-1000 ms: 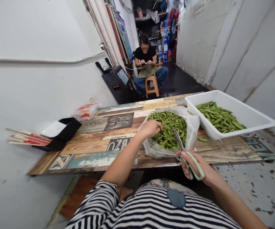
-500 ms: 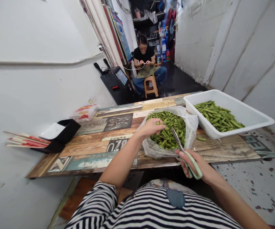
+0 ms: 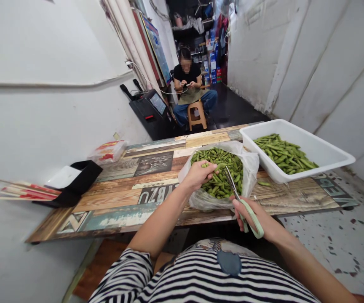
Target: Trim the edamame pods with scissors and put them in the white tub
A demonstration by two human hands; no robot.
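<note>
My left hand is pinched closed on a green bean pod above an open plastic bag. Many more green pods fill that bag. Scissors with pale green handles sit in my right hand, fingers wrapped in the loops. Their metal blades point up and away over the bag, with the tips close to the held pod. To the right, a white plastic tub holds a heap of green pods. One loose pod lies on the table between bag and tub.
The wood-patterned table meets the white wall at left. On it are a black box with red-and-white chopstick packets and a plastic packet. Beyond, a person sits on a stool near a black machine.
The view has shifted slightly. My left hand has turned a little and now shows a pod reaching toward the scissor tips. The scissors remain in my right hand.
</note>
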